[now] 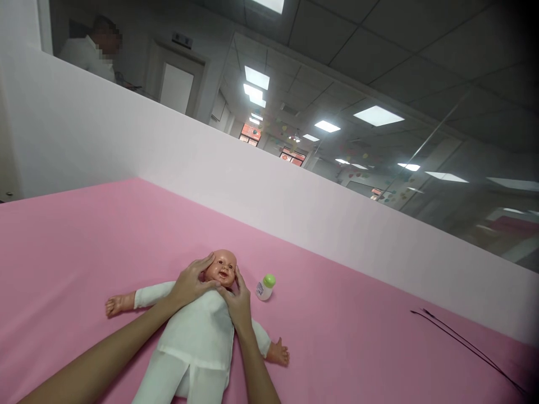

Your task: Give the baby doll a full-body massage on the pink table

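- The doll (204, 322) lies face up on the pink mat (345, 331), in the near middle, its arms out to left and right and its white clothes (185, 342) on.
- Contact is made: the left hand (192, 285) and right hand (239, 300) lie along either side of its head (224, 262), thumbs near the chin.
- Both hands are spread and cupped, neither closed up; how firmly they press, I cannot tell.
- The bottle (263, 290) stands just right of the head, green cap (270, 280) on, untouched by either hand.
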Motion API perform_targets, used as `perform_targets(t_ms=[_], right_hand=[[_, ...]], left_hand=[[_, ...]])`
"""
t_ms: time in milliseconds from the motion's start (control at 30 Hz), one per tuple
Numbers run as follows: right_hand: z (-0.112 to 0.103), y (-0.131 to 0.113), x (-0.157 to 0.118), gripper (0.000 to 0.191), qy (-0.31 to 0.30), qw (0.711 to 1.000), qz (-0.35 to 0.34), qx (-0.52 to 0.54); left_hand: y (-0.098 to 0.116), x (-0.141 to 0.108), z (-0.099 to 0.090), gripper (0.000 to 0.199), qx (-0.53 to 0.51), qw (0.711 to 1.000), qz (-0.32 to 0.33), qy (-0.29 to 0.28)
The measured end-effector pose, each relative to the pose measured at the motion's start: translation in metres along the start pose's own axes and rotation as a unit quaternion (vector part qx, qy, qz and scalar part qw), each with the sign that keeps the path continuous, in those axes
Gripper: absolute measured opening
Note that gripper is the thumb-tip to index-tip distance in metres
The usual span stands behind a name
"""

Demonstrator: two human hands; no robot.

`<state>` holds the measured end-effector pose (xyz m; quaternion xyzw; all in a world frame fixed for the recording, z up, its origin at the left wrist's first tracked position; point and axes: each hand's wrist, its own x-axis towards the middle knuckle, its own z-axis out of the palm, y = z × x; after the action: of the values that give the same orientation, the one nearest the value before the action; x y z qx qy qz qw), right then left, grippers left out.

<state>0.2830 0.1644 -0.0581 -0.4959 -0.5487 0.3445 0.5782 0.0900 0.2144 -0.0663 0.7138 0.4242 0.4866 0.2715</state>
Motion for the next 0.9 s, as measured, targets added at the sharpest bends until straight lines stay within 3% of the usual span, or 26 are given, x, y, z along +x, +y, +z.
perform_targets(t_ms=[300, 467, 600, 700, 800, 900], right_hand=[[-0.006, -0.003, 0.002, 0.064, 0.000, 1.000, -0.013, -0.023], [-0.003, -0.010, 0.001, 0.064, 0.019, 0.998, -0.028, -0.046], [-0.006, -0.014, -0.012, 0.069, 0.019, 0.988, 0.012, -0.156], [-0.019, -0.015, -0.028, 0.062, 0.012, 0.969, 0.029, -0.246], [-0.039, -0.015, -0.044, 0.045, 0.001, 0.945, 0.006, -0.327], [-0.067, -0.019, -0.057, 0.040, -0.010, 0.912, -0.006, -0.409]], left_hand=[[-0.007, 0.003, -0.002, 0.061, -0.046, 0.999, -0.002, -0.016], [-0.001, 0.002, 0.000, 0.056, -0.019, 1.000, 0.019, 0.001], [0.001, -0.013, -0.006, 0.057, 0.065, 0.998, 0.006, -0.007], [-0.005, -0.033, -0.019, 0.050, 0.154, 0.987, 0.024, -0.047], [-0.012, -0.052, -0.040, 0.048, 0.285, 0.955, 0.043, -0.067], [-0.019, -0.066, -0.070, 0.053, 0.356, 0.932, -0.007, -0.071]])
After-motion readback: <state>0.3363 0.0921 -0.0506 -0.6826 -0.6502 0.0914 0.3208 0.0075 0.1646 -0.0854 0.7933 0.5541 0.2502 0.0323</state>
